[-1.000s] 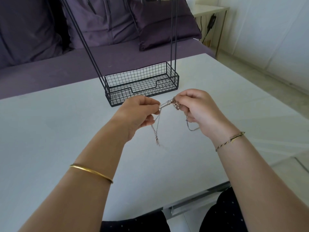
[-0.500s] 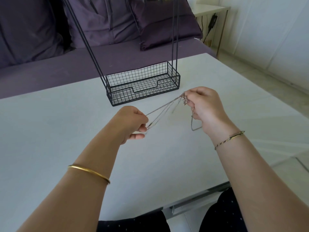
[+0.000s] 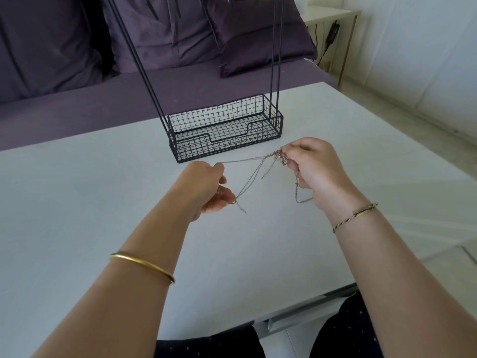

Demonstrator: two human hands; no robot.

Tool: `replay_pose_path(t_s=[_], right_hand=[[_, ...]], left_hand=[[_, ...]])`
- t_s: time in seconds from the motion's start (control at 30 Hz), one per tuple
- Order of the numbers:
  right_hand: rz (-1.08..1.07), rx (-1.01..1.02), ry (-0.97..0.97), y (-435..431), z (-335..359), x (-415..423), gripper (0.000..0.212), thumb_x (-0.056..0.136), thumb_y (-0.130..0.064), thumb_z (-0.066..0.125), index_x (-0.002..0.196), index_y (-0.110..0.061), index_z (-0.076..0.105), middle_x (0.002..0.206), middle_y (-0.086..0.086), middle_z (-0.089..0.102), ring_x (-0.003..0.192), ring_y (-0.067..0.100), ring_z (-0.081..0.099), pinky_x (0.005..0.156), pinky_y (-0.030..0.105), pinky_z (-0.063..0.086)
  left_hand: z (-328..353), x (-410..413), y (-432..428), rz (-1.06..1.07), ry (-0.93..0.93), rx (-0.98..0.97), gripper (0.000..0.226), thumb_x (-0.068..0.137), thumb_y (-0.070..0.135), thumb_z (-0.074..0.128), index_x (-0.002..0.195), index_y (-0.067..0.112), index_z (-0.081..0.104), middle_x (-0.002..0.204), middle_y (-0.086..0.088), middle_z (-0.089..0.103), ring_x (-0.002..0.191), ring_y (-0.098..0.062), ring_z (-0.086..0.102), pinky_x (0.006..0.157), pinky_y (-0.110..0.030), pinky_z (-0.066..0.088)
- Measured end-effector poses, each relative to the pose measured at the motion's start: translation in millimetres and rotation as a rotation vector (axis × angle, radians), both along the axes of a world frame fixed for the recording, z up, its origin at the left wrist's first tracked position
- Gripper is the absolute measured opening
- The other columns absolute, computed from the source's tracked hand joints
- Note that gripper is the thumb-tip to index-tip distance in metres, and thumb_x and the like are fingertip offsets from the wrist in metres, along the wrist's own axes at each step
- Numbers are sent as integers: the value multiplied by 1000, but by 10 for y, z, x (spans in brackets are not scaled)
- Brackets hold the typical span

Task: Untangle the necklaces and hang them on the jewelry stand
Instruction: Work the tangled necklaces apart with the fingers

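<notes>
The right grip (image 3: 317, 171) was closed on the necklaces (image 3: 280, 156). Its curled fingers pinched the bunched knot at the fingertips, and a slack loop hung below the palm. The left grip (image 3: 204, 187) pinched strands drawn out of that knot. One ran taut to its upper fingers, and a pair slanted down to its lower fingers, with a short tail dangling past them. How many chains made up the clump was probably too fine to tell from this view.

The whole tangle hung in the air between the two grips, above the white worktop (image 3: 103, 208) and just in front of the black wire jewelry stand (image 3: 224, 113), touching neither.

The chains looked very thin, light and limp, likely slippery between fingertips and easy to kink or snap. Pulling the strands hard apart would probably tighten the knot. The safer hold seemed close beside the knot, loosening single loops, then taking each freed chain near its clasp end.
</notes>
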State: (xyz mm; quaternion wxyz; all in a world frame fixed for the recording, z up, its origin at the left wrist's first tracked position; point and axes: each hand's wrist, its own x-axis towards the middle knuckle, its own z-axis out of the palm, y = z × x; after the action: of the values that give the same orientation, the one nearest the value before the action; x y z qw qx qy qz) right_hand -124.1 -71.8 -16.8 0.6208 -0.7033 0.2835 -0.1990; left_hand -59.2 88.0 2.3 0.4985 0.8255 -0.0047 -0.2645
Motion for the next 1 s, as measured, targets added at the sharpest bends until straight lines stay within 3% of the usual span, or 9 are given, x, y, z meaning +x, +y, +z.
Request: replay_pose_path(t_s=[0.1, 0.27, 0.4, 0.6, 0.73, 0.87, 1.0], right_hand=[[41, -23, 18, 15, -12, -6, 24, 91, -10, 56, 68, -17, 57, 56, -2, 48, 29, -1, 36, 35, 10, 25], [132, -89, 37, 23, -54, -9, 20, 90, -11, 58, 70, -14, 61, 55, 0, 51, 32, 2, 32, 35, 13, 25], [185, -146, 33, 36, -63, -37, 18, 90, -10, 57, 73, -14, 62, 56, 0, 54, 32, 1, 36, 37, 12, 25], [246, -45, -2, 62, -24, -59, 17, 92, -9, 57, 77, -13, 63, 56, 1, 51, 34, 7, 26, 37, 17, 21], [287, -1, -27, 95, 8, -53, 16, 91, -9, 56, 77, -11, 64, 57, 3, 49, 34, 7, 25, 37, 16, 18], [333, 30, -39, 119, 35, -44, 18, 91, -8, 56, 75, -10, 64, 57, 4, 48, 34, 8, 24, 38, 16, 16], [371, 50, -60, 124, 43, -38, 16, 91, -8, 55, 79, -7, 66, 55, 4, 47, 35, 8, 23, 38, 17, 16]], left_hand=[[-16, 3, 26, -2, 20, 61, 28, 100, 28, 38, 91, 5, 52, 46, -5, 62, 39, -11, 55, 34, -13, 36], [-108, -1, 152, 6, 108, 109, 15, 97, 3, 33, 96, 0, 48, 54, -13, 58, 40, -15, 54, 30, -11, 29], [-132, 33, 201, 123, 195, 54, 29, 95, -5, 25, 79, 4, 48, 66, -12, 51, 59, -14, 46, 31, -9, 34], [-100, 74, 208, 142, 216, 54, 27, 91, -8, 35, 81, 5, 56, 75, -12, 56, 69, -16, 52, 36, -11, 40], [-58, 37, 144, 16, 69, 152, 13, 91, 0, 52, 96, 7, 62, 98, -9, 56, 83, -19, 54, 50, -24, 52], [47, -33, 52, -147, -185, 117, 11, 88, 12, 63, 86, 21, 67, 102, 0, 64, 90, -15, 58, 76, -31, 52], [151, -125, -38, -222, -218, -11, 10, 84, 12, 69, 89, 20, 71, 93, 4, 68, 88, -9, 58, 65, -19, 43]])
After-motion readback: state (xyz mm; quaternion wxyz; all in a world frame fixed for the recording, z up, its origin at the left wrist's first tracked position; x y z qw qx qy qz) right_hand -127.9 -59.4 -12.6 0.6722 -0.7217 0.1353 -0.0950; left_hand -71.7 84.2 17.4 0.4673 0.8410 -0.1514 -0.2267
